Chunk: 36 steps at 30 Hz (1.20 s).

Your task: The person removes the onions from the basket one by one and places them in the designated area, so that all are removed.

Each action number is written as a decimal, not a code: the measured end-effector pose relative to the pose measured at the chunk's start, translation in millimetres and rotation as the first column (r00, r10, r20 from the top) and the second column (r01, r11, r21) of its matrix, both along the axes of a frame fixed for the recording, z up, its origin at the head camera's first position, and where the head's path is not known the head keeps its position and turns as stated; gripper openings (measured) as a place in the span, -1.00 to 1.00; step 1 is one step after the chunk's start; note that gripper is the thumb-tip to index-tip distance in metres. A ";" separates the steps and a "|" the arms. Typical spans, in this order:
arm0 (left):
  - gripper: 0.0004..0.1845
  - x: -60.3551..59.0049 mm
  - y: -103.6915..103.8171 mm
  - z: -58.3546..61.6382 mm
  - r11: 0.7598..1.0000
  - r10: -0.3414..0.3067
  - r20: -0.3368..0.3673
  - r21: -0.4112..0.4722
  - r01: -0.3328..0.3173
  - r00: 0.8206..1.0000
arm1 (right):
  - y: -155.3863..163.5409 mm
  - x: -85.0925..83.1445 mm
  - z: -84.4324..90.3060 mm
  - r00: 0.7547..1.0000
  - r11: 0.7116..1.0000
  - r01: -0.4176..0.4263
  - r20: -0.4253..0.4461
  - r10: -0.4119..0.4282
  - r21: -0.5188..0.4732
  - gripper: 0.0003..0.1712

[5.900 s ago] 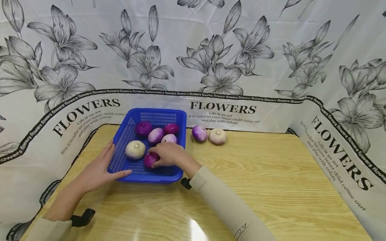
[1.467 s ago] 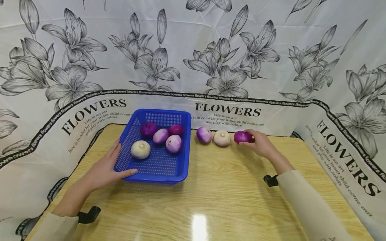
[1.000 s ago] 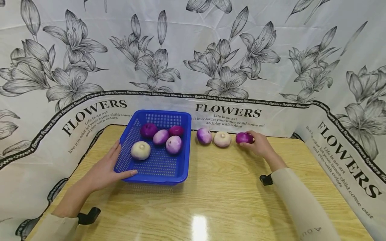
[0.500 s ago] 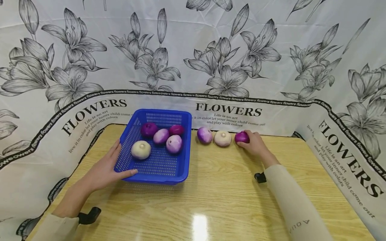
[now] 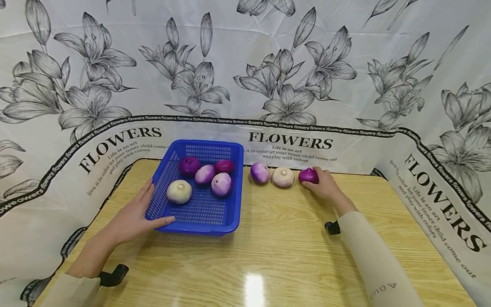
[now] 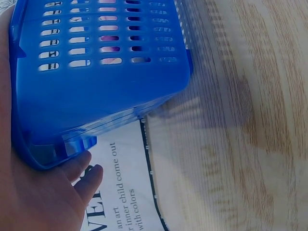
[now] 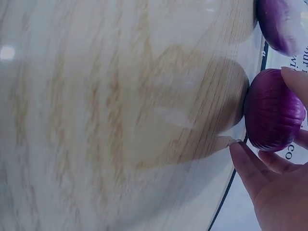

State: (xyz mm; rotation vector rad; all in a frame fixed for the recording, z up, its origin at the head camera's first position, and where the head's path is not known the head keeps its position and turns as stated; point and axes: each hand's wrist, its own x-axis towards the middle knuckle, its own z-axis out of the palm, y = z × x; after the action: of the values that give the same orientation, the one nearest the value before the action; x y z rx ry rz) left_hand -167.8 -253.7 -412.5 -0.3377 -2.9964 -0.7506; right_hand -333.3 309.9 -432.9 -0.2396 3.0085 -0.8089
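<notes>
My right hand [image 5: 324, 185] holds a shiny dark-purple onion [image 5: 308, 175] at the back of the table, thumb in front and fingers behind. The right wrist view shows fingers and thumb against the ribbed onion [image 7: 274, 109]. Left of it in a row sit a whitish turnip [image 5: 283, 177] and a purple-and-white turnip [image 5: 260, 173]. My left hand [image 5: 126, 219] rests on the near left corner of a blue plastic basket [image 5: 238, 196], fingers extended along the side, thumb on the front rim. Inside are a white turnip [image 5: 179, 192], purple-and-white turnips [image 5: 221, 184] and purple onions [image 5: 189, 166].
The wood-grain table [image 5: 291, 256] runs up to a floral printed cloth [image 5: 291, 145] hanging behind and at both sides. Black wrist mounts [image 5: 114, 275] stick out from both forearms.
Since the earliest frame my right hand has carried the onion out of the basket to the right end of the row. Lately hand and onion shifted slightly left; my left hand stayed put.
</notes>
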 end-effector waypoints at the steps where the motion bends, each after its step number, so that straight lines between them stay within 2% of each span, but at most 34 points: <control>1: 0.33 0.1 0.3 -0.1 1.000 0.000 0.000 0.001 0.000 1.000 | 1.2 1.3 0.3 1.000 1.000 0.001 0.003 -0.001 -0.004 -0.07; 6: 0.32 -1.0 1.4 -0.5 1.000 -0.005 0.005 -0.005 0.005 1.000 | 9.3 6.0 3.6 1.000 1.000 -0.002 -0.003 0.002 0.013 -0.05; 14: 0.32 -2.6 -0.5 2.0 1.000 -0.005 -0.006 0.002 0.005 1.000 | 11.7 14.7 18.6 0.995 0.999 -0.047 -0.084 0.047 0.002 -0.09; 24: 0.33 -3.1 -0.1 1.4 1.000 -0.010 -0.003 0.012 0.010 1.000 | 7.5 31.5 23.7 0.988 0.993 -0.119 -0.096 0.118 -0.012 -0.14; 36: 0.34 -1.4 0.2 0.1 1.000 -0.004 0.000 0.009 0.004 1.000 | -26.0 54.2 36.9 0.950 0.965 -0.260 -0.190 0.248 -0.041 -0.27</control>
State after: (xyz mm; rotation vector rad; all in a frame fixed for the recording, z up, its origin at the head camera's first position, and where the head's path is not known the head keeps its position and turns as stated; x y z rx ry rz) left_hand -169.2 -253.4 -412.4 -0.3439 -2.9927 -0.7642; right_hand -279.1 283.9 -396.0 -0.7253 3.0257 -0.9047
